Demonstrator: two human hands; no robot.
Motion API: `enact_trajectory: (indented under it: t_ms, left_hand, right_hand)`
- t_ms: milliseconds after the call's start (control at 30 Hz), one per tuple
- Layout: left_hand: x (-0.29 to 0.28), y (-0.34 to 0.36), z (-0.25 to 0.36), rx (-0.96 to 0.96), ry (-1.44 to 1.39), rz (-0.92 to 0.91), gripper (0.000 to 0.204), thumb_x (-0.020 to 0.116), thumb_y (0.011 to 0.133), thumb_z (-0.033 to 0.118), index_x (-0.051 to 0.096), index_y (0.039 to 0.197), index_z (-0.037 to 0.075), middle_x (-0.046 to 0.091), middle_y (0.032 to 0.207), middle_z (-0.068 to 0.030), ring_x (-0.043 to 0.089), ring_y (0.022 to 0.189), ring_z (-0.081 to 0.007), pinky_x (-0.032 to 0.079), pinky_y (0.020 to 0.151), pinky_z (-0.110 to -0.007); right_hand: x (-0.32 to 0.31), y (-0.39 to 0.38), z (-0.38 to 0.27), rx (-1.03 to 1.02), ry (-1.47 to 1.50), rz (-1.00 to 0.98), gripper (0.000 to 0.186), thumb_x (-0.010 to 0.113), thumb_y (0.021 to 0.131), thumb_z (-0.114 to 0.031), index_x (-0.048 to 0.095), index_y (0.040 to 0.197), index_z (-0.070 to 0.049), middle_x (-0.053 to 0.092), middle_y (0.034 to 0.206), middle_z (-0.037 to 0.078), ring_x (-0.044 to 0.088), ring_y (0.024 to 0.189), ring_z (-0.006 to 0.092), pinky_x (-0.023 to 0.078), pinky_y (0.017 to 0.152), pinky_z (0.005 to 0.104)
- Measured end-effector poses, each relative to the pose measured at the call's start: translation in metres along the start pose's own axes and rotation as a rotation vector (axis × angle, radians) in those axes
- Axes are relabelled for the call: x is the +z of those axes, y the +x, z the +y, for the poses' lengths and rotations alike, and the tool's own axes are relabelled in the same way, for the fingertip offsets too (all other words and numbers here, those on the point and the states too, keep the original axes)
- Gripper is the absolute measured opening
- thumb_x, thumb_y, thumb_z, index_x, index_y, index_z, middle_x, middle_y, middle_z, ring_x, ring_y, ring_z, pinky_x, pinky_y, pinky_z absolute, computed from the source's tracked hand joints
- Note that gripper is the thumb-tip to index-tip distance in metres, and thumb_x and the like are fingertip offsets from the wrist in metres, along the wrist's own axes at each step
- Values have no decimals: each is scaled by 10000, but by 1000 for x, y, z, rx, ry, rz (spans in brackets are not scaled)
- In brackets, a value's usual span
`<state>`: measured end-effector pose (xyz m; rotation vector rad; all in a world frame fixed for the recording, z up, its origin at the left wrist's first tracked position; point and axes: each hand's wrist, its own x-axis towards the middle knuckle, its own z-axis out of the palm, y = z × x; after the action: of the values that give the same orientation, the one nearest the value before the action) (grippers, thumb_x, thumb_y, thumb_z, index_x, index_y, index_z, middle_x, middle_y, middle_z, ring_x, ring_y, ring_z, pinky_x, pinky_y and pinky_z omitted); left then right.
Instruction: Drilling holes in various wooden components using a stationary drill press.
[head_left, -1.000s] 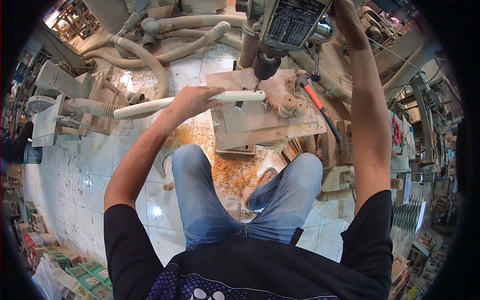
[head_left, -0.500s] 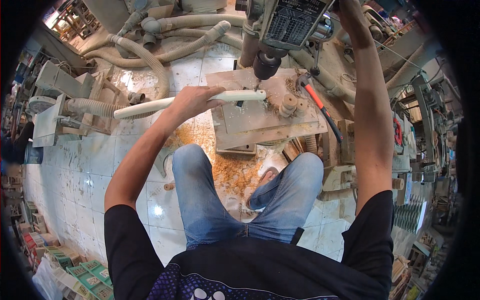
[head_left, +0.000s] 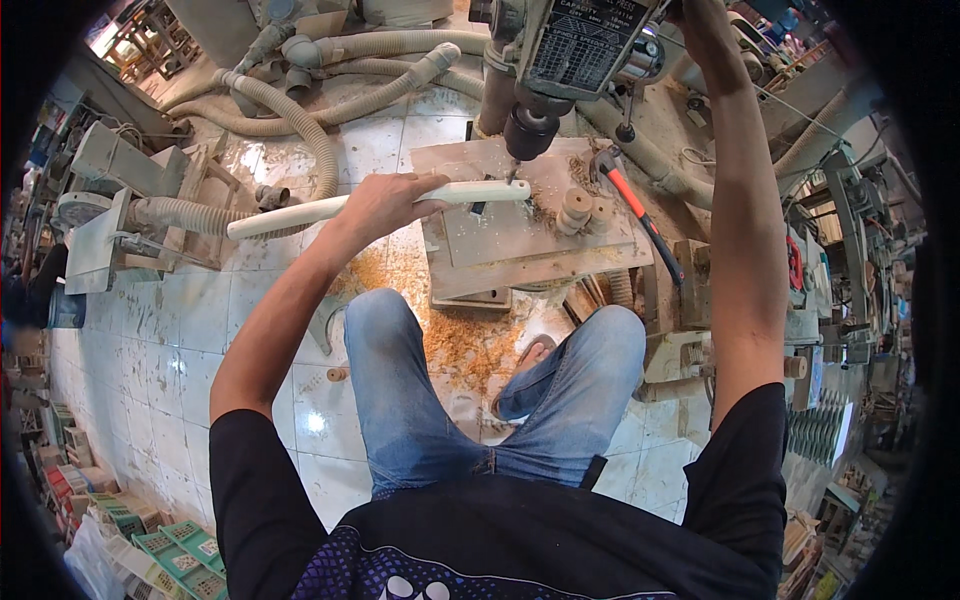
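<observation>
Just above the middle of the frame, the left hand [head_left: 392, 205] has its grip closed around a curved pale wooden bar [head_left: 285, 213], which slants across from centre left, its right end over the table [head_left: 500, 245]. Above that end, the drill press [head_left: 580, 52] points its drill bit [head_left: 514, 172] down; whether they touch is unclear. At the upper right edge, the right hand [head_left: 703, 28] is partly cut off, so I cannot tell its grip. Wooden cylinders [head_left: 574, 212] and a red-and-black-handled hammer [head_left: 632, 200] lie right of the bar.
</observation>
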<state>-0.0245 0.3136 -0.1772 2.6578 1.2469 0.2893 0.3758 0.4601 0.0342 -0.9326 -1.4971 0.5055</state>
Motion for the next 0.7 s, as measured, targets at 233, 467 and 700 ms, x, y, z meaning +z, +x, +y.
enact_trajectory:
  t_ms: [233,467,700]
  left_hand:
    - [1,0,0,18,-19,59,401,592,930,431,599,1246,183,708,924,-125,685,803,-325,543,694,-440]
    - [2,1,-3,16,22,37,399,612,926,403,593,1270,203,715,956,-115,700,793,-311,554,679,-427]
    - [3,3,-7,28,39,33,405,611,925,411,591,1271,202,717,973,-111,700,787,-310,557,673,-426]
  right_hand:
    - [-8,11,14,-24,3,-75,307,481,979,-324,635,856,-88,528,657,8,463,558,139,377,526,309]
    - [1,10,1,80,-55,47,276,465,959,-254,638,836,-79,511,618,16,465,543,154,378,520,321]
    - [9,5,-11,110,-68,64,275,457,956,-241,635,827,-76,509,616,21,462,536,160,373,510,324]
